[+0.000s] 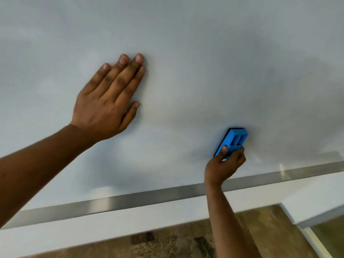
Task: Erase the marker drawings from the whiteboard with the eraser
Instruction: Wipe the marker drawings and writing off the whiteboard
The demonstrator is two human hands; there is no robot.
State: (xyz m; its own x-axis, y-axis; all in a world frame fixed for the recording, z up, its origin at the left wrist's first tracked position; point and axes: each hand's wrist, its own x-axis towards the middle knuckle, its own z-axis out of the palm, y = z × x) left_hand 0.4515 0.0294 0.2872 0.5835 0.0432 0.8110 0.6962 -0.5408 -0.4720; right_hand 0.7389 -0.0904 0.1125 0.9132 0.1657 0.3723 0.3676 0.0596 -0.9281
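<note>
The whiteboard fills most of the view, a pale grey-white surface with faint smudged grey patches and no sharp marker lines that I can make out. My left hand lies flat on the board at centre left, fingers together and extended, holding nothing. My right hand grips the lower end of a blue eraser with a black felt face pressed against the board, low and right of centre. A faint grey smear sits just left of the eraser.
A brushed metal frame strip runs along the board's bottom edge, with white wall below it. Brown patterned floor shows at the bottom. A white wall corner juts in at the lower right.
</note>
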